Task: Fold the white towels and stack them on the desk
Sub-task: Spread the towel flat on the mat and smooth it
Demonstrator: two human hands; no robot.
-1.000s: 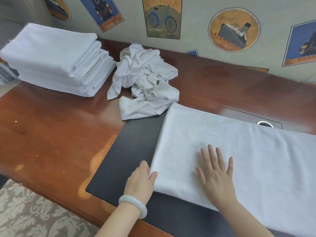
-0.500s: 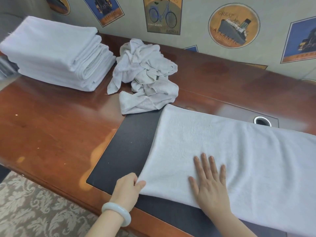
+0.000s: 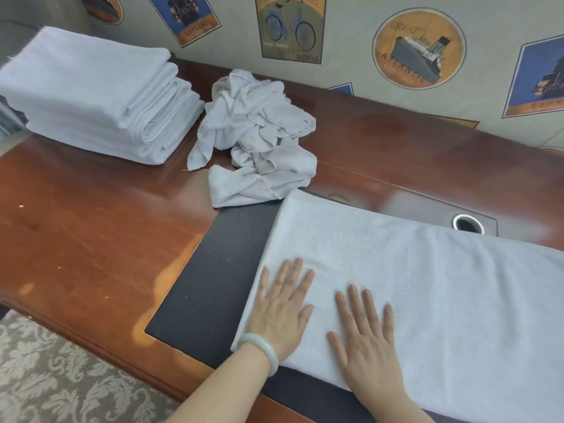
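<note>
1. Left hand [image 3: 279,312]: palm down and flat on the near left corner of the spread towel [image 3: 427,300], fingers straight and slightly fanned; the grip is fully open and holds nothing. A pale bracelet [image 3: 263,349] circles the wrist.
2. Right hand [image 3: 364,340]: palm down just beside the left, apart from it, fingers extended toward the wall; its grip is likewise open, pressing on the cloth without grasping it.
3. Spread towel: lies flat on the dark mat [image 3: 219,270] set into the wooden surface [image 3: 91,239], its right part running out of view.
4. Crumpled towels [image 3: 256,141]: a loose heap behind the spread towel, its near edge close to that towel's far left corner.
5. Folded stack [image 3: 97,96]: white towels piled at the far left of the surface, just beside the heap.
6. Cable hole [image 3: 468,223]: a metal-ringed opening just beyond the spread towel's far edge.
7. Wall [image 3: 351,13]: patterned with bicycle and ship prints.
</note>
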